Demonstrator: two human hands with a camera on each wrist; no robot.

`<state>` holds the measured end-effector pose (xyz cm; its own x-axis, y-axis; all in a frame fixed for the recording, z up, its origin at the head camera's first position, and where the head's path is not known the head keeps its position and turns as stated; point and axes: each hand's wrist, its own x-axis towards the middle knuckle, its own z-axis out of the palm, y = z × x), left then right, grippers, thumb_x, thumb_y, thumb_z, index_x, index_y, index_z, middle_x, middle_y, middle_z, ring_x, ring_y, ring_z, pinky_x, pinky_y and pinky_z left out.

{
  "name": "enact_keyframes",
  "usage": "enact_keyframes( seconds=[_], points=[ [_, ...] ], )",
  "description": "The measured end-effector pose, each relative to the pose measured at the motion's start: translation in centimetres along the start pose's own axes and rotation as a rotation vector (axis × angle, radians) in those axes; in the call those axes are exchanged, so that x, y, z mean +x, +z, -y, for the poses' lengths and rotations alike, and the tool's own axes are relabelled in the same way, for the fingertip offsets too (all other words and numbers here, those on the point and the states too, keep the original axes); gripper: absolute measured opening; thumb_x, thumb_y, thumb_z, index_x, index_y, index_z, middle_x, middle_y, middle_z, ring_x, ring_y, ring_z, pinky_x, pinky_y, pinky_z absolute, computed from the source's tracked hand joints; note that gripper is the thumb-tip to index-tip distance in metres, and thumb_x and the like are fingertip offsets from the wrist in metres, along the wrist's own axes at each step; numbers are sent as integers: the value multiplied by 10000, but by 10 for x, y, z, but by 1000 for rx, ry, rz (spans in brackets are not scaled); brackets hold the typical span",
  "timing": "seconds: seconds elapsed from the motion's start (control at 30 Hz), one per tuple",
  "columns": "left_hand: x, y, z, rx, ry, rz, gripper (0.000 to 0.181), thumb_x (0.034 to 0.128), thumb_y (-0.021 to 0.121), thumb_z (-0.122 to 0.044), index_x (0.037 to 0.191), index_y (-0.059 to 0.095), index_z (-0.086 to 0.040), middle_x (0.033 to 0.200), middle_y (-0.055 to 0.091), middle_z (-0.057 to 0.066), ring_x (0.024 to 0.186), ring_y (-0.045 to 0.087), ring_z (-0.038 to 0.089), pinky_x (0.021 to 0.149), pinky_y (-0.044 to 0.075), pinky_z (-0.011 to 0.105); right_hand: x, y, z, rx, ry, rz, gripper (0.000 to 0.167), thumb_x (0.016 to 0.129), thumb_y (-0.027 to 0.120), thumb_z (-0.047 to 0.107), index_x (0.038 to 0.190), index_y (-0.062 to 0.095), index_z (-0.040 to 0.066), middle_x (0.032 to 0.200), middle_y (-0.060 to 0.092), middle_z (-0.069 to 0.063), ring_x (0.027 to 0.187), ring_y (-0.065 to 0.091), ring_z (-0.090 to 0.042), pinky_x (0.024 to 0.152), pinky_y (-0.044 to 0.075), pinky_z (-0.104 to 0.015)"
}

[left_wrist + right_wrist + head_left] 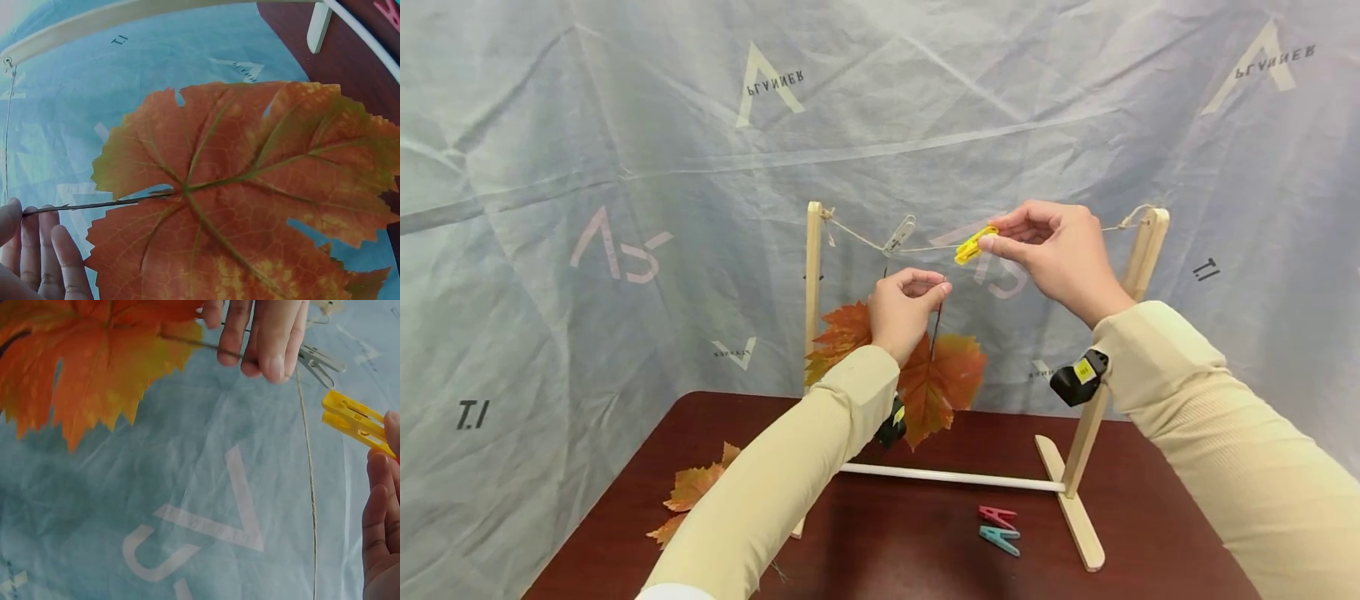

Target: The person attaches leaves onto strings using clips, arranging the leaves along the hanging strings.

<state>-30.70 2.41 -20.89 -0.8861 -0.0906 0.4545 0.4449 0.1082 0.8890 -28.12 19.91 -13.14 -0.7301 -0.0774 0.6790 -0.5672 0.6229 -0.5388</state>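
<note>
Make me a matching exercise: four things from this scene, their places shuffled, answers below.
1. yellow plastic clothespin
2. pale grey clothespin
3. pink plastic clothespin
4. orange lobed dark-stemmed leaf

A. on the dark red-brown tabletop
B. stem pinched in the left hand
C. clipped to the thin beige string
D. pinched in the right hand

Pairs: 1-D, 2-C, 3-A, 4-B

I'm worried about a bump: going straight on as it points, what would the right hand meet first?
Leading with the yellow clip, the right hand would probably meet the string first; depth between them is unclear.
</note>
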Motion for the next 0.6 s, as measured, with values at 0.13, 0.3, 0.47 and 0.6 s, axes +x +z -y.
enact_keyframes(
  seconds=[0.13, 0.3, 0.47, 0.6],
  points=[
    [6, 7, -3, 35, -5, -30, 116, 893, 807, -152, 977, 792, -73, 854, 766, 55, 729, 710, 139, 680, 538, 237, 7, 4, 0, 41, 5, -14, 247, 875, 834, 260, 1010, 787, 57, 890, 760, 101, 733, 677, -2, 637, 493, -184],
    [11, 10, -6, 73, -25, -50, 140, 888, 815, -187, 991, 795, -94, 870, 773, 32, 730, 718, 119, 683, 539, 242, 16, 8, 0, 58, 28, -32, 244, 865, 844, 250, 1000, 793, 54, 833, 748, 128, 714, 670, -4, 645, 483, -189],
    [13, 12, -4, 87, -43, -70, 141, 887, 816, -192, 992, 796, -99, 870, 771, 28, 735, 714, 121, 665, 518, 243, 21, 11, -2, 72, 64, -16, 246, 868, 841, 250, 999, 787, 49, 818, 733, 155, 729, 669, -7, 660, 479, -207],
    [16, 11, -3, 99, -49, -79, 139, 891, 812, -194, 996, 797, -105, 873, 770, 25, 751, 716, 129, 679, 523, 262, 24, 13, -3, 62, 76, -7, 235, 870, 840, 231, 992, 784, 39, 806, 731, 150, 724, 664, 5, 663, 473, -212]
  ],
)
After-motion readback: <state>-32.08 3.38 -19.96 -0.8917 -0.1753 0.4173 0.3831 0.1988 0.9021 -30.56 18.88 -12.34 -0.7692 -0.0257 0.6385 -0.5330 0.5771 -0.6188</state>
